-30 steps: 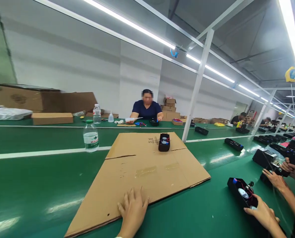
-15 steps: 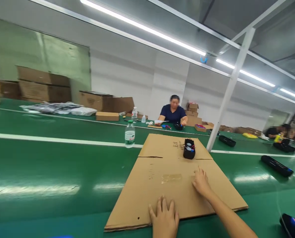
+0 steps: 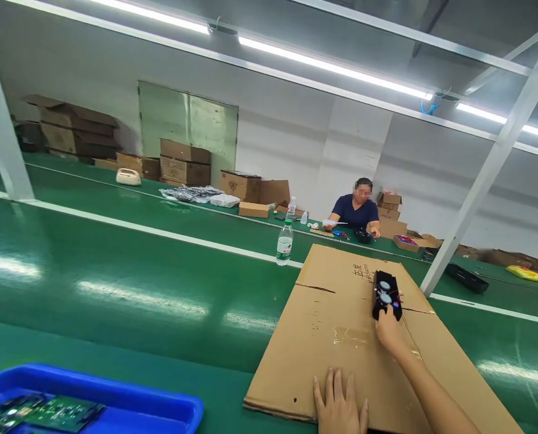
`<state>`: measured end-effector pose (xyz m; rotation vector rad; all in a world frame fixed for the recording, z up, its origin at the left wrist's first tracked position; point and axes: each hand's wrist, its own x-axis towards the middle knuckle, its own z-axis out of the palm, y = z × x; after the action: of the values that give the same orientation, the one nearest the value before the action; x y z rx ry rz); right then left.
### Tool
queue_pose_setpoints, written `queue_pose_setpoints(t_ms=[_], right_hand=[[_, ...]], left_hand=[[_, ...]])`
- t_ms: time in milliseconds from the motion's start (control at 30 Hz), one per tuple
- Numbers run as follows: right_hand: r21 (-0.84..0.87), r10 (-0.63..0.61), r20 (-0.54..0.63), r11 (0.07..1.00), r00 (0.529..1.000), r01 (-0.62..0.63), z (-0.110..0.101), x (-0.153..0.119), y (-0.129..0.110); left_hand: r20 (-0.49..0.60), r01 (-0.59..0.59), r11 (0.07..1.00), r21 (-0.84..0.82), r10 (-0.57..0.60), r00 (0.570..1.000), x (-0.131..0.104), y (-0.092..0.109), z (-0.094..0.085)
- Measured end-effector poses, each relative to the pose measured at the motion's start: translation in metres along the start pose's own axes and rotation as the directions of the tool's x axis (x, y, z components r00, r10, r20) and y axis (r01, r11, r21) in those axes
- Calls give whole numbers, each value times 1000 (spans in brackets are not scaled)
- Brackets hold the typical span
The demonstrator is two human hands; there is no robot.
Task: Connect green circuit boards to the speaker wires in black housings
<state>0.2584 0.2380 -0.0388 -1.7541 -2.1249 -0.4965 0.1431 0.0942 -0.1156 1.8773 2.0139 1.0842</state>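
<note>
My left hand lies flat with fingers spread on the near edge of a large cardboard sheet. My right hand reaches across the sheet and grips the near end of a black speaker unit, which has two round silver drivers facing up and a thin red wire at its right side. Handwriting and a strip of clear tape mark the cardboard.
A blue tray with green circuit boards is at the lower left. A water bottle stands beyond the cardboard. Across the bench sits a person; another black unit lies at the right, past a white post.
My right hand has moved forward from bare cardboard and taken hold of the speaker unit. The view has turned left, bringing the blue tray into sight. My left hand stays on the cardboard.
</note>
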Motion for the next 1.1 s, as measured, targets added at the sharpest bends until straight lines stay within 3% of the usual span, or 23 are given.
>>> queue_pose_setpoints(t_ms=[100, 167, 233, 300, 367, 433, 500, 600, 700, 767, 833, 967, 1100], right_hand=[[7, -34, 78, 999, 996, 33, -21, -54, -20], [91, -104, 132, 992, 986, 92, -48, -93, -30], [406, -290, 171, 892, 942, 201, -81, -127, -34], [675, -389, 156, 713, 908, 190, -107, -154, -29], [770, -293, 66, 623, 954, 139, -114, -177, -19], [747, -94, -58, 657, 994, 106, -105, -197, -8], [684, 13, -133, 725, 991, 82, -89, -212, -1], [614, 29, -150, 786, 988, 70, -76, -223, 1], [581, 49, -192, 811, 980, 73, -82, -223, -1], [574, -16, -167, 811, 986, 111, -89, -219, -2], [590, -173, -82, 785, 981, 188, -94, -215, -4], [632, -485, 29, 687, 874, 360, -98, -213, -23], [607, -659, -18, 591, 752, 532, -119, -207, -51]], left_hand=[[-51, -48, 989, -137, 41, 998, -2, 1, -8], [-33, -77, 949, -307, 71, 997, -3, 2, -15], [-25, -89, 869, -486, 87, 996, -5, 3, -22], [-49, -94, 791, -604, 81, 996, -5, 5, -30], [-54, -77, 756, -650, 55, 997, -4, 7, -36], [-22, -30, 753, -657, 20, 1000, -2, 8, -41], [20, 12, 753, -658, 1, 1000, 0, 9, -46], [92, 48, 747, -663, 17, 996, 0, 10, -55], [164, 72, 743, -665, 51, 985, -5, 10, -64], [207, 92, 745, -661, 63, 976, -9, 9, -71], [253, 104, 753, -650, 85, 964, -14, 7, -80], [340, 99, 792, -602, 142, 930, -22, -1, -105], [396, 96, 834, -543, 153, 905, -30, -12, -129]])
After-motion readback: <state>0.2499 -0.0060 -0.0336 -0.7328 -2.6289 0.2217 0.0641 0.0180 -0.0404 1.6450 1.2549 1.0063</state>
